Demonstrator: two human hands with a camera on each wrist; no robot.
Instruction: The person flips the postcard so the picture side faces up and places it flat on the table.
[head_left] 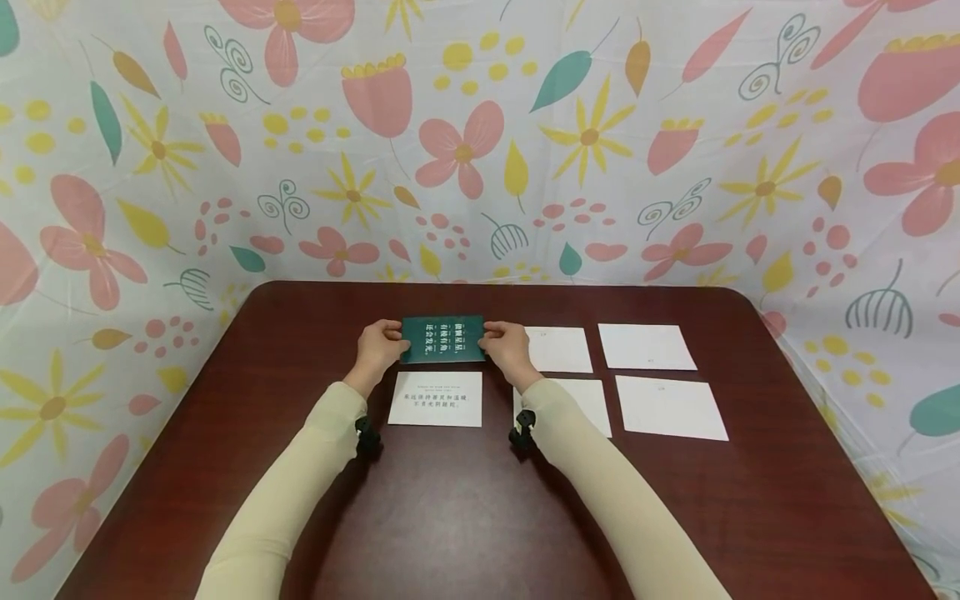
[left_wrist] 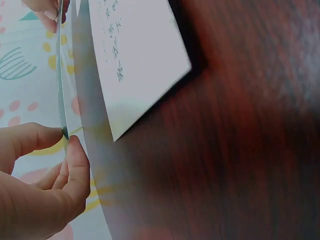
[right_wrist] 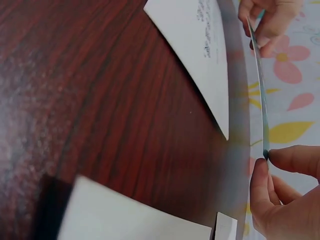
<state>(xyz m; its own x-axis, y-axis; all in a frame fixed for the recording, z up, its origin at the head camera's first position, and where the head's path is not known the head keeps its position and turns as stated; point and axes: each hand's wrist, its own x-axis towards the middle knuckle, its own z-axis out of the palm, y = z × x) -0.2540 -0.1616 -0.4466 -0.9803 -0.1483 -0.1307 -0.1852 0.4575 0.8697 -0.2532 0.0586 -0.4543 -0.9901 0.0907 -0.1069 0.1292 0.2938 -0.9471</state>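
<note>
- Card (head_left: 442,339) in green: your left hand (head_left: 377,350) pinches its left edge, nearly closed.
- Your right hand (head_left: 510,348) pinches its right edge likewise.
- Printed white card (head_left: 435,398) lies nearer you.

screened-off indoor spot, room type unclear: flower-print fabric (head_left: 480,217) behind and beside red-brown tabletop (head_left: 435,517).

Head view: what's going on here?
A person holds a green card with white printed text: the left hand pinches its left end, the right hand its right end. The wrist views show it lifted off the table. A white card with printed text lies just nearer the person. To the right lie four mostly blank white cards, two by two; the right hand and sleeve partly cover the two left ones.
</note>
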